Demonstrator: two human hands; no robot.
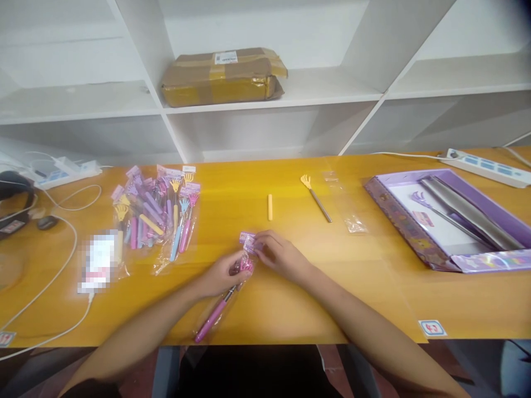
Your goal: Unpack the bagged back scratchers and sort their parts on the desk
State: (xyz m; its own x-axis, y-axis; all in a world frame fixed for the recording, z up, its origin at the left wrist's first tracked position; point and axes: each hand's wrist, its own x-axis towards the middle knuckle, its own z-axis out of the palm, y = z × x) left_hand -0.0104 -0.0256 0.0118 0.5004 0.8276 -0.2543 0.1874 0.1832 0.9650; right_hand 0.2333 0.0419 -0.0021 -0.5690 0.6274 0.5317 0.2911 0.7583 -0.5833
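A pink back scratcher [213, 320] in a clear plastic bag slants near the table's front edge, handle toward me. My left hand [222, 275] is closed around its claw end. The fingers of my right hand [284, 255] pinch the purple card header [248, 241] at the top of that bag. Beyond my hands lie a loose yellow handle sleeve [270, 207] and an unbagged yellow back scratcher [317, 200] with a bare metal rod. An opened plastic bag [354, 222] is to their right.
Several bagged back scratchers [151, 213] are heaped at the left, beside a charging phone [98, 262] and white cables. A purple box [440, 232] at the right holds another back scratcher and a grey strip. Power strips [489, 166] and white shelves with a carton [219, 80] stand behind.
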